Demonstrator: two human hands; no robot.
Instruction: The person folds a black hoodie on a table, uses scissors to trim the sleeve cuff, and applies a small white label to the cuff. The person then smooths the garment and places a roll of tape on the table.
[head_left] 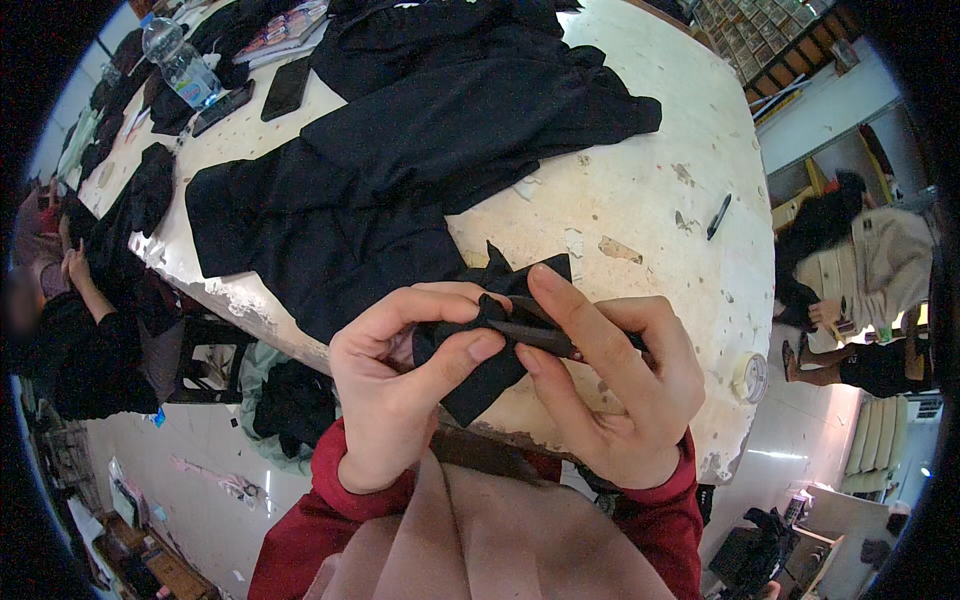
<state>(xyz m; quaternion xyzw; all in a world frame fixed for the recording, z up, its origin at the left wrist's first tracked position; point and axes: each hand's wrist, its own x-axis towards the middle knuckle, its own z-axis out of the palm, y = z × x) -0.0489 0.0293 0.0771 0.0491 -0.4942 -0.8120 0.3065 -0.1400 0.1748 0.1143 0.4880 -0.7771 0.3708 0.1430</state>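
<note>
A person in red sleeves works with 2 bare hands over the near edge of a worn, pale table [690, 140]. The left hand [395, 365] is closed in a pinch, thumb and forefinger gripping a small piece of black cloth [478, 388] held up at the table's near edge. The right hand [630, 385] has its fingers curled around a slim, dark tool [540, 340], perhaps small snips, with its tip at the pinched cloth; whether its blades are parted I cannot tell. A large black garment [400, 140] lies across the middle and far side of the table; whether the small piece joins it is unclear. At the table's far left are a clear bottle [183, 65] and a black phone [287, 88]; on its right side lie a dark pen [719, 217] and, near the right edge, a roll of tape [750, 377]. The step in hand looks like close work on 1 small spot of cloth. The next move seems to call for a steady left pinch and a small, careful motion of the tool, with the fingertips clear of its tip.
</note>
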